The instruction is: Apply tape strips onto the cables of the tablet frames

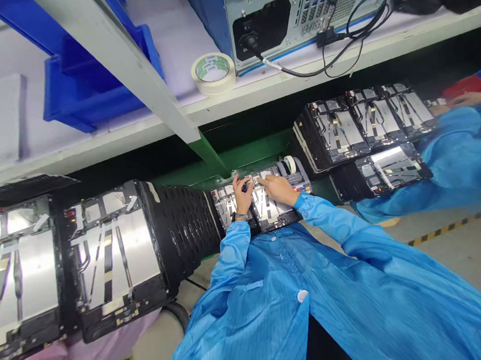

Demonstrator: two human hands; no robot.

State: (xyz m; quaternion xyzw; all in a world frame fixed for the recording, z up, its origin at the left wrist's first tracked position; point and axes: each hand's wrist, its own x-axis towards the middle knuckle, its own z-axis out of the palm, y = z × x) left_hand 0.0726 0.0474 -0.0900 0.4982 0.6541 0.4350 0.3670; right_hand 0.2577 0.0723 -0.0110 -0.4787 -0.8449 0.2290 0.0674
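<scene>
An open tablet chassis [263, 208] with silver plates and thin ribbon cables lies in a black tray right in front of me. My left hand [241, 194] rests on its upper left part, fingers curled in a pinch on a small dark piece I cannot name. My right hand [277, 187] lies on the upper middle of the chassis, fingers pressed together and pointing left toward the left hand. Both arms wear blue sleeves.
A tape dispenser [291, 166] sits just behind the chassis. Black trays of chassis [104, 251] lie left, next to a ribbed black stack [183, 226]; more trays [364, 120] lie right by a co-worker's blue sleeve [463, 151]. Above, a shelf holds a tape roll [213, 72], blue bins [91, 86] and a computer case [293, 9].
</scene>
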